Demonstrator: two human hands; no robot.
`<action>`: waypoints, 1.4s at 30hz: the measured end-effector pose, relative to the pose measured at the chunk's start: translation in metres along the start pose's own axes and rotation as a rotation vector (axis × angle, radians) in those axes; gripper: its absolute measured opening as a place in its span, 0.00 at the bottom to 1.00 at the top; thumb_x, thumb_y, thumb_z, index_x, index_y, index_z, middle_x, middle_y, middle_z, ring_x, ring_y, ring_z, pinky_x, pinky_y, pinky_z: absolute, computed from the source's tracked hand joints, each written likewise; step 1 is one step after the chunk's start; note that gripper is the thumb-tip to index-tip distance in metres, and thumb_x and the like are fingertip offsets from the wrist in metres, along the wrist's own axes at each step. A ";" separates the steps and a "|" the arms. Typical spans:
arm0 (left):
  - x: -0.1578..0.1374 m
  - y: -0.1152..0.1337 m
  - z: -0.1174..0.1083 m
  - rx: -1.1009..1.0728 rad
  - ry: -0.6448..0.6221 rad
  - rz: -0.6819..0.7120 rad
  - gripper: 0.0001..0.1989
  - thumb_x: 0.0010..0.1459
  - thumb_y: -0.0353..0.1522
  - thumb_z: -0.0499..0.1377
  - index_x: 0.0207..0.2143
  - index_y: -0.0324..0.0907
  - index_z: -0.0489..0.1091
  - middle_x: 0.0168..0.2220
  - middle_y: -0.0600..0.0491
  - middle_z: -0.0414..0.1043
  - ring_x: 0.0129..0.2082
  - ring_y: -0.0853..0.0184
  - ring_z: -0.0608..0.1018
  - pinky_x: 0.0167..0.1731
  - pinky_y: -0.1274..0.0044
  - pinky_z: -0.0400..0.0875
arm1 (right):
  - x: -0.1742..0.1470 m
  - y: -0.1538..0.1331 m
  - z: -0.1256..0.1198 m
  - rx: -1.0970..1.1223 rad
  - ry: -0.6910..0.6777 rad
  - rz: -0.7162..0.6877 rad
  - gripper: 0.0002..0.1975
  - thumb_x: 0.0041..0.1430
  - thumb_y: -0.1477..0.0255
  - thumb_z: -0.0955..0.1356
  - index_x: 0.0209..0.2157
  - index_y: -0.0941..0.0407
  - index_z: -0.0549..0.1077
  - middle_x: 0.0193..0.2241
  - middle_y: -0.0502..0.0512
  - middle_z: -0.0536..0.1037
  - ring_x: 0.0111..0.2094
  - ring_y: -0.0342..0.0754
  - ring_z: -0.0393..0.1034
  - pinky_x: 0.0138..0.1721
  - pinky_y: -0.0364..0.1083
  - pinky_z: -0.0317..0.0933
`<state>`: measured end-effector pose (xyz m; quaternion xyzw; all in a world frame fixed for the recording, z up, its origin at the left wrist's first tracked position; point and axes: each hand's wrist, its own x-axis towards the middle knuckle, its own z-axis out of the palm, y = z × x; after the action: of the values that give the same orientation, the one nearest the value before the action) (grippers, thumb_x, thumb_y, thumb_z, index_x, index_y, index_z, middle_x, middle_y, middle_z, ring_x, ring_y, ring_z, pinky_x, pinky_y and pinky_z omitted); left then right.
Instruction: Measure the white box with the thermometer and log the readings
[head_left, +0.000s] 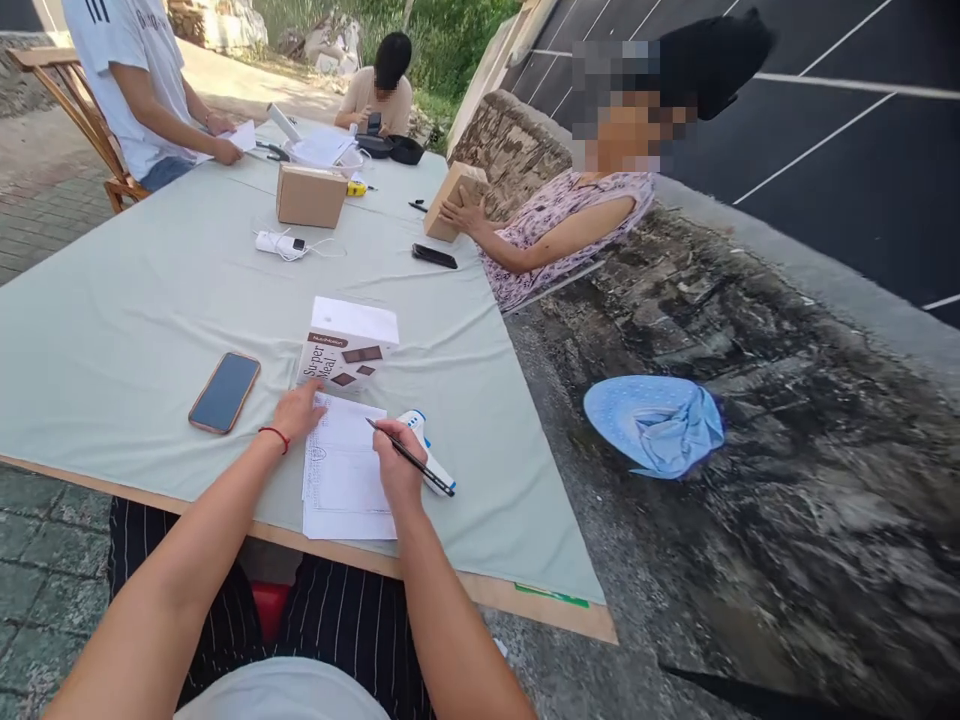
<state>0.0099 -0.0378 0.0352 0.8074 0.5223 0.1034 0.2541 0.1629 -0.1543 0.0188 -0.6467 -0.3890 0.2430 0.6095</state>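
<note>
My right hand [399, 460] is closed round a slim black pencil [420, 464], its pointed end toward the upper left, above a stack of white paper [345, 500] at the table's near edge. Small printed or drawn marks cover the left part of the top sheet. My left hand [298, 408], with a red cord at the wrist, rests at the sheet's upper left corner, thumb and fingers apart, by the base of a white and brown box [351, 345] marked "Super Meal". Partly behind my right hand lies a white and blue handheld device [435, 465].
A phone [225, 392] lies left of my left hand. Farther off are a cardboard box [310, 196], a white cabled gadget [279, 245] and a black phone [434, 257]. A person on the right holds another box [454, 202]; two more people are at the far end.
</note>
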 end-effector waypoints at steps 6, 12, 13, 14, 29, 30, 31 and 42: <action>0.004 -0.015 0.009 -0.073 0.169 0.157 0.27 0.57 0.28 0.60 0.58 0.37 0.61 0.55 0.41 0.70 0.52 0.56 0.75 0.52 0.63 0.70 | 0.019 -0.003 0.044 0.160 -0.141 0.129 0.10 0.45 0.64 0.65 0.28 0.55 0.71 0.19 0.47 0.68 0.21 0.42 0.58 0.24 0.43 0.56; 0.012 -0.021 0.010 -0.103 0.201 0.188 0.24 0.56 0.28 0.61 0.55 0.39 0.64 0.52 0.44 0.69 0.44 0.60 0.76 0.47 0.65 0.73 | 0.022 0.005 0.057 0.129 -0.111 0.121 0.07 0.41 0.66 0.66 0.24 0.53 0.68 0.22 0.47 0.70 0.24 0.43 0.61 0.28 0.44 0.60; 0.013 -0.022 0.009 -0.114 0.208 0.195 0.24 0.55 0.28 0.62 0.55 0.40 0.64 0.52 0.44 0.69 0.42 0.61 0.76 0.46 0.65 0.74 | 0.021 0.006 0.056 0.128 -0.118 0.117 0.06 0.42 0.66 0.66 0.24 0.53 0.68 0.21 0.47 0.70 0.24 0.43 0.61 0.28 0.44 0.60; 0.014 -0.022 0.008 -0.124 0.215 0.203 0.24 0.55 0.28 0.62 0.55 0.40 0.65 0.51 0.45 0.69 0.41 0.62 0.76 0.46 0.66 0.74 | 0.020 0.007 0.055 0.128 -0.116 0.114 0.06 0.42 0.66 0.66 0.24 0.53 0.68 0.21 0.46 0.70 0.24 0.43 0.61 0.28 0.44 0.60; 0.001 -0.029 0.005 -0.206 0.058 0.378 0.29 0.52 0.27 0.60 0.57 0.42 0.63 0.61 0.43 0.59 0.60 0.56 0.68 0.57 0.62 0.69 | 0.007 0.009 0.049 -0.019 -0.103 0.074 0.05 0.47 0.67 0.64 0.22 0.52 0.66 0.21 0.46 0.69 0.26 0.44 0.62 0.32 0.45 0.60; 0.000 -0.029 0.005 -0.204 0.049 0.376 0.29 0.52 0.27 0.60 0.57 0.42 0.62 0.62 0.43 0.57 0.61 0.55 0.67 0.58 0.61 0.69 | 0.007 0.009 0.048 -0.027 -0.104 0.073 0.04 0.47 0.67 0.64 0.23 0.52 0.66 0.21 0.46 0.69 0.27 0.44 0.62 0.32 0.45 0.60; -0.001 -0.028 0.005 -0.200 0.044 0.373 0.29 0.52 0.27 0.60 0.57 0.42 0.62 0.63 0.43 0.56 0.62 0.55 0.67 0.58 0.61 0.69 | 0.007 0.009 0.048 -0.035 -0.104 0.071 0.04 0.47 0.67 0.64 0.23 0.52 0.66 0.21 0.46 0.69 0.27 0.44 0.62 0.32 0.45 0.61; -0.002 -0.026 0.007 -0.198 0.044 0.369 0.29 0.51 0.26 0.60 0.57 0.43 0.63 0.64 0.43 0.55 0.59 0.55 0.69 0.54 0.62 0.72 | 0.005 0.012 0.048 -0.084 -0.112 0.059 0.04 0.48 0.68 0.64 0.24 0.52 0.67 0.22 0.46 0.70 0.28 0.45 0.63 0.34 0.45 0.60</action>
<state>-0.0088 -0.0329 0.0159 0.8579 0.3584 0.2168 0.2975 0.1303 -0.1205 0.0016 -0.6683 -0.4131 0.2802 0.5515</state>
